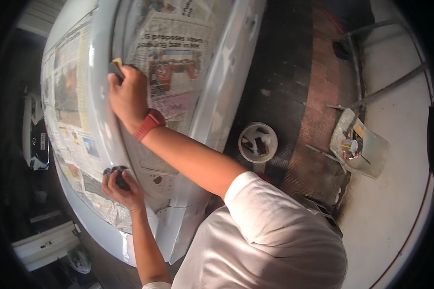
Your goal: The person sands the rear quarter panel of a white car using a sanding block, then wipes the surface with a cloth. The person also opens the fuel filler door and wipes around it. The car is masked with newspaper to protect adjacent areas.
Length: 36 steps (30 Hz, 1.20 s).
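Note:
A grey-white car body (pixel 98 72) stretches beneath both hands, its windows covered by newspaper sheets (pixel 176 41). My right hand (pixel 129 94), with a red watch (pixel 149 124) on its wrist, is closed on a sanding pad (pixel 117 63) with a tan face and a dark side. It rests at the pale window frame between two papered windows. Lower down the same frame, my left hand (pixel 125 193) is curled round a dark block (pixel 120 179) that looks like a sponge; its exact kind is unclear. Wet-looking streaks shine on the frame.
On the dark floor to the right stands a white bucket (pixel 258 124) with dark pieces inside. A cut-open plastic container (pixel 377 151) holding small items is beside the pale wall (pixel 405 202). Metal bars (pixel 390 90) stick out at upper right. Another car (pixel 35 135) shows at far left.

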Each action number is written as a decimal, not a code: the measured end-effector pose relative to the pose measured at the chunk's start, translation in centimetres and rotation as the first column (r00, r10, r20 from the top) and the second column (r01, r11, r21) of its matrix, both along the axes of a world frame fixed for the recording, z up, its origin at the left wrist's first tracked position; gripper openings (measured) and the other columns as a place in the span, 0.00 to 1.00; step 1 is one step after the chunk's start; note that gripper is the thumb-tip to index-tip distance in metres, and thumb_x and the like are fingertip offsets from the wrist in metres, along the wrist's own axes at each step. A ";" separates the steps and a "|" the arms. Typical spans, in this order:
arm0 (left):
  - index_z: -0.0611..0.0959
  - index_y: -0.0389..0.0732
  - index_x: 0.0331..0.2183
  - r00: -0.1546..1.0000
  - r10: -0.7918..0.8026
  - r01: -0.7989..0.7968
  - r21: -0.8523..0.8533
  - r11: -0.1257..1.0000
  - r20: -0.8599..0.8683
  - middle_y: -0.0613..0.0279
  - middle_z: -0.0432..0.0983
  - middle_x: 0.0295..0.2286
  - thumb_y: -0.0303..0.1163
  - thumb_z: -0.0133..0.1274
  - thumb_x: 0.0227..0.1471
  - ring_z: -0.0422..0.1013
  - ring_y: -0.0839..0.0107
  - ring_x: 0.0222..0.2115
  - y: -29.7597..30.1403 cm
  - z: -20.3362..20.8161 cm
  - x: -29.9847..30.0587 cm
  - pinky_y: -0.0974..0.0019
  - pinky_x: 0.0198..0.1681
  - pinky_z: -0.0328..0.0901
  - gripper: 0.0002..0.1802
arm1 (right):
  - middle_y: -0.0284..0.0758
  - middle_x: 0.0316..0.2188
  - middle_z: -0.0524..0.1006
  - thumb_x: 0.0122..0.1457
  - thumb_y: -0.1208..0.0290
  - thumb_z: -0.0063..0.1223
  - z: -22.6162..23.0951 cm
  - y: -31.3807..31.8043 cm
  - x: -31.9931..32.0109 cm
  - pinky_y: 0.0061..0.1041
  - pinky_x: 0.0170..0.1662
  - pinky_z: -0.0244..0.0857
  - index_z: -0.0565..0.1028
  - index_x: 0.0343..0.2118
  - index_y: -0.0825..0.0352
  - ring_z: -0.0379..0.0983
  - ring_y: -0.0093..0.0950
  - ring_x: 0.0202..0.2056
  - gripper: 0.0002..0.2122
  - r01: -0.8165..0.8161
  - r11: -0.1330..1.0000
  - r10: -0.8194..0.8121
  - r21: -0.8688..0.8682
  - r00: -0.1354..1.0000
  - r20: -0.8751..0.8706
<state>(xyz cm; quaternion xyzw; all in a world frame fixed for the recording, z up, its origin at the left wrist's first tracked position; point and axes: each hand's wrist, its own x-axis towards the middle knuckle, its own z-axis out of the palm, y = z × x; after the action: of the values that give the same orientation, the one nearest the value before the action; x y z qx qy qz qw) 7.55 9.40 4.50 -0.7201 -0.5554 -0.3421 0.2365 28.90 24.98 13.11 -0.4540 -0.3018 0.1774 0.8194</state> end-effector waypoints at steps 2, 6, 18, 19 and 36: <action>0.81 0.39 0.47 1.000 -0.007 0.007 0.008 1.000 -0.009 0.44 0.75 0.47 0.32 0.63 0.62 0.71 0.43 0.51 -0.1 0.0 0.0 0.41 0.57 0.62 0.14 | 0.52 0.24 0.72 0.64 0.71 0.61 -0.6 -1.0 -0.5 0.48 0.34 0.62 0.71 0.27 0.72 0.70 0.57 0.28 0.13 -0.049 0.994 0.051 -0.094 0.998 0.024; 0.81 0.38 0.49 0.999 -0.027 0.028 0.037 0.999 -0.028 0.43 0.75 0.48 0.30 0.64 0.62 0.71 0.43 0.52 0.0 -0.2 -0.1 0.41 0.57 0.64 0.15 | 0.51 0.28 0.74 0.65 0.74 0.58 -3.0 -4.3 -2.0 0.47 0.36 0.64 0.73 0.32 0.73 0.71 0.55 0.31 0.08 -0.201 0.978 0.199 -0.048 0.979 -0.040; 0.83 0.32 0.46 0.986 -0.122 0.129 0.058 0.990 -0.110 0.46 0.82 0.43 0.30 0.63 0.65 0.78 0.48 0.44 0.8 0.2 -0.1 0.47 0.51 0.72 0.13 | 0.52 0.34 0.71 0.68 0.77 0.54 -9.9 -5.0 -9.5 0.46 0.43 0.65 0.74 0.39 0.73 0.70 0.53 0.37 0.04 -0.407 0.909 0.396 -0.091 0.910 -0.123; 0.84 0.32 0.47 0.989 -0.098 0.108 0.082 0.991 -0.112 0.47 0.82 0.42 0.29 0.62 0.65 0.78 0.48 0.44 0.8 0.2 0.1 0.47 0.51 0.72 0.12 | 0.52 0.36 0.70 0.68 0.77 0.54 -9.6 -4.4 -9.4 0.46 0.43 0.64 0.73 0.40 0.73 0.70 0.53 0.38 0.04 -0.374 0.925 0.365 -0.066 0.924 -0.117; 0.82 0.40 0.47 0.999 0.003 -0.002 -0.021 1.000 0.044 0.45 0.76 0.46 0.31 0.64 0.60 0.70 0.45 0.52 -0.2 -0.3 -0.4 0.43 0.59 0.62 0.15 | 0.50 0.21 0.74 0.68 0.67 0.60 -3.4 1.0 -2.5 0.43 0.29 0.63 0.71 0.25 0.73 0.67 0.43 0.22 0.18 -0.184 0.977 0.191 -0.106 0.980 0.060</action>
<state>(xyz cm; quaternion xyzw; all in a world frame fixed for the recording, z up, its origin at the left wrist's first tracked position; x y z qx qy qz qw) 7.19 9.23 4.21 -0.7141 -0.5649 -0.3520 0.2171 26.44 26.01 9.73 -0.4699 -0.3624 0.2528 0.7642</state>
